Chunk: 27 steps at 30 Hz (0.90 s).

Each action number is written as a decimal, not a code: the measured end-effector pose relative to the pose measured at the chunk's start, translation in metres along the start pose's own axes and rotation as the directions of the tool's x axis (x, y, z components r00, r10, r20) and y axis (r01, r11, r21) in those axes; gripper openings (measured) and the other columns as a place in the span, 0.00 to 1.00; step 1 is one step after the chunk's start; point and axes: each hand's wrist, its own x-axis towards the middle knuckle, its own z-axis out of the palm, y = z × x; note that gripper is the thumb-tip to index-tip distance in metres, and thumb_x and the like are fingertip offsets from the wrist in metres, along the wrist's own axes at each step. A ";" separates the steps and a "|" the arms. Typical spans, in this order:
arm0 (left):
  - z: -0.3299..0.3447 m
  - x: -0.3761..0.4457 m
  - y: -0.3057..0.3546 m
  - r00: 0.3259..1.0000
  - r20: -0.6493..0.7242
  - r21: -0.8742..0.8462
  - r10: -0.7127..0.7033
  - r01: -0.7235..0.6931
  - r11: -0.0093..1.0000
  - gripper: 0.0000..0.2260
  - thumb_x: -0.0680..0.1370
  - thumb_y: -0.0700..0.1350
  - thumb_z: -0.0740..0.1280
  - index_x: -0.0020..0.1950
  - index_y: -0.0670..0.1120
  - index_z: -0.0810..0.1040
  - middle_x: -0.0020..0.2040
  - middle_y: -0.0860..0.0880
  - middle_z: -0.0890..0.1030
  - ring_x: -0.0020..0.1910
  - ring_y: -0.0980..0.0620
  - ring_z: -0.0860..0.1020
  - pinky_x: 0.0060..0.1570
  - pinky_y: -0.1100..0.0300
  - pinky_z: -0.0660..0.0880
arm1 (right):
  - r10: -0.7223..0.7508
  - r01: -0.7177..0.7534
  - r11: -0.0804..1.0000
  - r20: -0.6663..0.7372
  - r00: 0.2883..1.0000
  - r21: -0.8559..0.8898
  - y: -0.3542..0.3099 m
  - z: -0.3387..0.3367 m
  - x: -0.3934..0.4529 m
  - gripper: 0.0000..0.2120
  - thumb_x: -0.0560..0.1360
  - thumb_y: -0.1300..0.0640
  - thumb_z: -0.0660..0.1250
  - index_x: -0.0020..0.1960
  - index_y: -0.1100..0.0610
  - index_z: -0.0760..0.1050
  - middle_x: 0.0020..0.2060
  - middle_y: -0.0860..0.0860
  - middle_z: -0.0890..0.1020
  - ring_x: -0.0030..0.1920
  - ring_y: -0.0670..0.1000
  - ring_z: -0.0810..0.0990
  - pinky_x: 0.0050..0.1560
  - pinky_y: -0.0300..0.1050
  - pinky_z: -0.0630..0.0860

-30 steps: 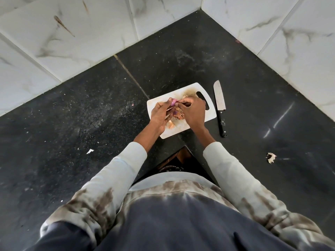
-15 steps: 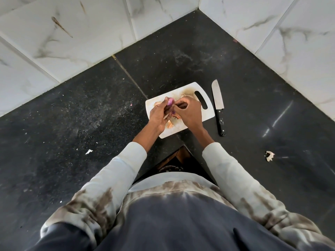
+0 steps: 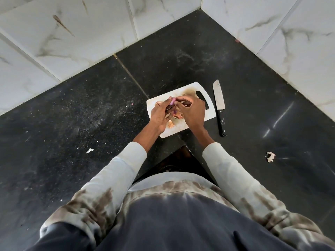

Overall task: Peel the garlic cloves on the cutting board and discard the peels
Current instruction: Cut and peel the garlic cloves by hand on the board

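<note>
Both hands' fingers (image 3: 164, 107) pinch one garlic clove (image 3: 171, 102) (pinkish-purple skin) above the white cutting board (image 3: 210, 113)

Long-sleeved pale grey-white top (image 3: 163, 189), brown tie-dye blotches across the chest band and both upper sleeves, lower centre of frame. Left sleeve (image 3: 116, 180) and right sleeve (image 3: 233, 178) run plain and light toward the cuffs, both pushed up to mid-forearm. Below the blotched band the fabric goes dark navy-charcoal (image 3: 172, 223), filling the bottom of frame. Left hand (image 3: 160, 115) and right hand (image 3: 192, 111) bare: no gloves, rings or watch visible.
</note>
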 end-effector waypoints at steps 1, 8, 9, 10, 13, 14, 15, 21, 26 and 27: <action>0.000 0.000 0.000 1.000 0.006 0.002 0.006 -0.006 1.000 0.11 0.78 0.50 0.77 0.56 0.45 0.86 0.55 0.46 0.88 0.57 0.49 0.84 0.51 0.58 0.81 | 0.001 -0.001 1.000 -0.006 1.000 -0.007 0.001 0.000 0.000 0.12 0.78 0.47 0.75 0.58 0.51 0.87 0.52 0.44 0.88 0.52 0.43 0.85 0.61 0.45 0.83; -0.002 0.001 0.003 1.000 0.011 0.009 -0.012 0.012 1.000 0.10 0.78 0.49 0.77 0.53 0.44 0.87 0.47 0.47 0.87 0.47 0.53 0.84 0.45 0.63 0.82 | -0.019 0.018 1.000 -0.042 0.999 -0.004 0.000 0.001 0.003 0.10 0.78 0.46 0.75 0.55 0.50 0.87 0.47 0.43 0.88 0.49 0.43 0.85 0.57 0.48 0.84; -0.002 0.001 0.003 1.000 0.011 0.009 -0.012 0.012 1.000 0.10 0.78 0.50 0.77 0.52 0.44 0.88 0.46 0.47 0.87 0.47 0.53 0.84 0.46 0.62 0.82 | -0.017 0.017 1.000 -0.044 0.999 -0.005 0.000 0.001 0.003 0.10 0.78 0.46 0.75 0.54 0.50 0.87 0.47 0.43 0.88 0.49 0.43 0.85 0.57 0.49 0.84; -0.002 0.001 0.002 1.000 0.010 0.011 -0.013 0.013 1.000 0.10 0.78 0.50 0.77 0.51 0.44 0.88 0.45 0.47 0.87 0.46 0.53 0.83 0.47 0.62 0.82 | -0.020 0.020 1.000 -0.044 0.999 -0.006 0.000 0.002 0.003 0.10 0.78 0.45 0.75 0.54 0.50 0.87 0.46 0.42 0.88 0.48 0.43 0.85 0.56 0.49 0.84; 0.000 0.000 0.000 1.000 -0.006 0.006 -0.021 0.021 1.000 0.10 0.78 0.52 0.76 0.48 0.45 0.88 0.43 0.48 0.87 0.44 0.53 0.83 0.47 0.61 0.81 | -0.038 0.037 0.999 -0.025 0.999 -0.011 0.000 0.001 0.003 0.09 0.78 0.47 0.75 0.53 0.51 0.87 0.45 0.42 0.87 0.46 0.42 0.85 0.53 0.46 0.84; -0.001 0.000 0.000 1.000 -0.010 -0.004 -0.023 0.023 1.000 0.11 0.79 0.53 0.75 0.49 0.45 0.87 0.44 0.48 0.87 0.44 0.53 0.83 0.48 0.60 0.81 | -0.043 0.042 0.999 -0.012 0.999 -0.017 -0.001 0.001 0.003 0.09 0.78 0.47 0.75 0.52 0.51 0.87 0.44 0.42 0.87 0.46 0.41 0.85 0.53 0.45 0.84; -0.001 0.000 -0.001 1.000 -0.013 -0.016 -0.026 0.026 1.000 0.12 0.79 0.54 0.75 0.50 0.45 0.87 0.44 0.48 0.87 0.45 0.53 0.84 0.50 0.59 0.81 | -0.045 0.045 0.999 0.000 0.999 -0.024 -0.002 0.000 0.003 0.08 0.78 0.48 0.75 0.52 0.51 0.87 0.44 0.42 0.87 0.46 0.41 0.85 0.53 0.44 0.84; 0.000 0.000 0.000 0.999 -0.012 -0.024 -0.041 0.040 0.999 0.13 0.80 0.55 0.74 0.53 0.45 0.86 0.46 0.48 0.87 0.46 0.53 0.84 0.53 0.57 0.81 | -0.055 0.055 0.998 0.012 0.998 0.024 -0.001 0.000 0.002 0.08 0.78 0.49 0.75 0.56 0.48 0.86 0.49 0.40 0.87 0.51 0.42 0.85 0.60 0.49 0.83; 0.000 0.000 0.003 0.999 -0.016 -0.019 -0.049 0.048 0.999 0.12 0.79 0.53 0.75 0.52 0.45 0.86 0.46 0.48 0.87 0.48 0.53 0.84 0.52 0.58 0.81 | -0.050 0.050 0.999 -0.003 0.999 -0.021 0.002 0.006 0.005 0.10 0.78 0.46 0.75 0.57 0.47 0.87 0.51 0.41 0.87 0.53 0.43 0.85 0.60 0.50 0.83; 0.001 0.000 0.004 0.999 -0.019 -0.018 -0.051 0.050 0.999 0.11 0.79 0.53 0.75 0.52 0.45 0.86 0.46 0.48 0.87 0.48 0.53 0.84 0.50 0.59 0.81 | -0.041 0.041 0.999 -0.011 0.999 -0.029 0.001 0.006 0.005 0.10 0.77 0.45 0.75 0.56 0.48 0.87 0.50 0.41 0.87 0.52 0.43 0.85 0.59 0.50 0.84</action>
